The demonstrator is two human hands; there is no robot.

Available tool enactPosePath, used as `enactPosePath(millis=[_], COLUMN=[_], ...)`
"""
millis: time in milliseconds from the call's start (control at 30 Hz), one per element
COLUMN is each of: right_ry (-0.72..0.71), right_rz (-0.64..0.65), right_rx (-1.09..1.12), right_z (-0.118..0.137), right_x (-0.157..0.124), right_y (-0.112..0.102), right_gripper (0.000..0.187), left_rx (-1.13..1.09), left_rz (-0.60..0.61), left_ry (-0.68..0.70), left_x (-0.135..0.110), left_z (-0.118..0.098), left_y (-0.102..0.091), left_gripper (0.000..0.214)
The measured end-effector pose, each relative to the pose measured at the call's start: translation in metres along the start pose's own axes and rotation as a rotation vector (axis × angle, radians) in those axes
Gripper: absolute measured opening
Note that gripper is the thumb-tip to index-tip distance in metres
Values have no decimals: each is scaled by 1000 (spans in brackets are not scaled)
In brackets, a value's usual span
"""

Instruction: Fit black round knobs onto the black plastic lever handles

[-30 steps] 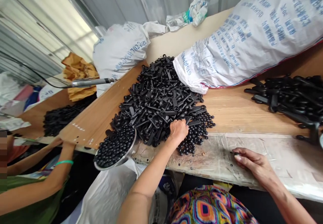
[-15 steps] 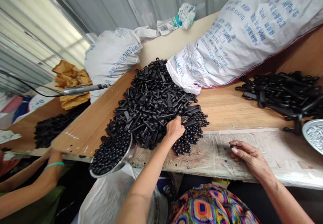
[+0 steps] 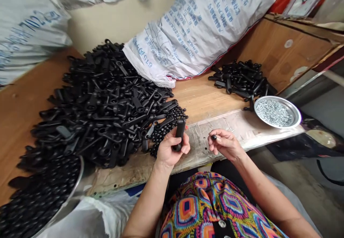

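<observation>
My left hand (image 3: 170,149) is closed around a long black plastic handle piece (image 3: 179,131), held upright just above the table's front edge. My right hand (image 3: 225,144) pinches a small black bead (image 3: 214,137) between thumb and fingertips, a short way right of the handle. Behind the left hand lies a big heap of black handle pieces (image 3: 102,102) with loose black beads (image 3: 168,125) at its near right edge.
A metal bowl of black beads (image 3: 40,195) sits at the lower left. A printed white sack (image 3: 199,27) lies behind the heap. At the right are a smaller pile of black pieces (image 3: 239,78) and a metal dish of small silver parts (image 3: 276,112). Plastic sheeting (image 3: 242,127) covers the table's front strip.
The view has swung right. My left hand has lifted a handle piece out of the heap and my right hand has risen off the table with a bead, the two coming close together.
</observation>
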State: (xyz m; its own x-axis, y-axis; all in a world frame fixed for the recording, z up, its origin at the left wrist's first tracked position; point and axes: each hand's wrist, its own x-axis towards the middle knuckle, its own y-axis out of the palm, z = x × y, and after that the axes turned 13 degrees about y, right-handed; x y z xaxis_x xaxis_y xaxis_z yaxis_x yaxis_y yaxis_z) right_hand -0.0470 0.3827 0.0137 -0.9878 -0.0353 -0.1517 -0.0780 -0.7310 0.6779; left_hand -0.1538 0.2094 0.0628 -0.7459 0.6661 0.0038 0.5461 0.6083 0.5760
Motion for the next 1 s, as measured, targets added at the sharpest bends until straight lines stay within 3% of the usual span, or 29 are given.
enactPosePath(millis=[133,433,600,733,900,1000], right_ry=[21,-13,45,18,37,35], right_rz=[-14,-140,-166,-167,-163,-151], right_rx=[18,-36,-150,-277,-411,-417], right_z=[1,-6,1,8,12,14], right_x=[-4,1,-3,-7,-15,-18], right_y=[-4,-14,-16,-14,-19,-21], right_gripper=[22,19,18,17,16,15], left_rx=[-1,89,223,407,391,451], left_rz=[55,46,49,43,73,96], left_ry=[-49,-102,-85,15,-35,1], left_x=[8,15,16,18,16,13], left_z=[22,58,60,60,59,56], left_y=[5,4,7,9,11,12], left_gripper=[21,27,25,17,34,33])
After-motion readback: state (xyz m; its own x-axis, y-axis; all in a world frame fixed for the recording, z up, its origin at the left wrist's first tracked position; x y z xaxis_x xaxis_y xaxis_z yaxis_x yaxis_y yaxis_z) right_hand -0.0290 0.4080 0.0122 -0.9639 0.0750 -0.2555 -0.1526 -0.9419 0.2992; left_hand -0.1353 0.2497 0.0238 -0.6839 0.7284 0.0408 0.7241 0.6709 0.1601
